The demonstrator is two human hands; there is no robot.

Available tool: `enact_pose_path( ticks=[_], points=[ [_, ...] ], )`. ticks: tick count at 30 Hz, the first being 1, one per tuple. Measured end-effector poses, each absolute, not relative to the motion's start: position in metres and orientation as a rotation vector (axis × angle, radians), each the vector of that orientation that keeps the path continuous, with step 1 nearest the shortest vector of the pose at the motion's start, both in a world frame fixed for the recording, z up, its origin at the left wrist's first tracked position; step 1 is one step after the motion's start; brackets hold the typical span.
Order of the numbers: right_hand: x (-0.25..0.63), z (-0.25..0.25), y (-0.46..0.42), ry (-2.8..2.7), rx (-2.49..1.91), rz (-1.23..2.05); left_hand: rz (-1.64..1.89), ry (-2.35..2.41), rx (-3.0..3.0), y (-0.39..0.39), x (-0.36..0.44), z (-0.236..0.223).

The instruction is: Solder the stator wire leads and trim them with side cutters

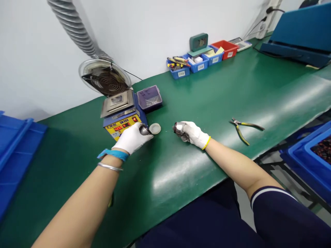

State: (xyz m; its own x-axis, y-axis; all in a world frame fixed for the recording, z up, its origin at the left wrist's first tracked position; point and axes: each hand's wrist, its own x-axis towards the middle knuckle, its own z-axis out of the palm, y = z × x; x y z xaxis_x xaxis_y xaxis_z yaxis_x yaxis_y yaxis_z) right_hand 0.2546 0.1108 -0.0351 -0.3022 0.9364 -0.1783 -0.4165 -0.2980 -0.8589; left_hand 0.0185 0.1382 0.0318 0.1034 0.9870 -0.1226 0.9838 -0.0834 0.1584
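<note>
My left hand (133, 137), in a white glove, is closed on a small motor-like metal cylinder (144, 130) with a dark, shiny side. The cylinder's end is at the edge of a small round whitish dish (155, 128); whether they touch I cannot tell. My right hand (192, 133), also gloved, grips a similar silver cylinder (179, 127) with a dark end pointing left, just above the table. Behind my left hand stands a blue solder pot (121, 115) with a yellow panel and lit red digits. A purple bin (149, 98) with thin, shiny pieces adjoins it.
Cutting pliers (243, 128) lie spread on the green table (219, 100) at right. Small blue bins (181, 72) and a red bin (224, 50) line the wall. A fume hose (74, 29) hangs over the pot. Blue crates (15, 148) flank the left; another crate (297, 151) is at right.
</note>
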Motion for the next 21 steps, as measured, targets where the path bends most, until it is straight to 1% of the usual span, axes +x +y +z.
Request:
enact_pose_path(
  ticks=[5,8,10,15,18,21],
  points=[
    [0.255,-0.041,0.115,-0.895,-0.881,1.765,-0.128,1.929,2.187,0.148,0.025,0.030],
    [0.255,-0.041,0.115,-0.909,-0.896,1.756,-0.130,1.921,2.193,0.147,0.027,0.031],
    [0.256,-0.040,0.114,-0.922,-0.907,1.750,-0.066,1.927,2.182,0.145,0.026,0.039],
    [0.258,-0.032,0.112,-0.969,-0.935,1.722,0.142,2.034,2.139,0.160,0.005,0.089],
    [0.258,-0.031,0.112,-1.006,-0.925,1.710,0.167,2.215,2.074,0.195,-0.019,0.120],
    [0.258,-0.032,0.114,-1.034,-0.907,1.714,0.140,2.330,2.015,0.234,-0.040,0.136]
  ],
)
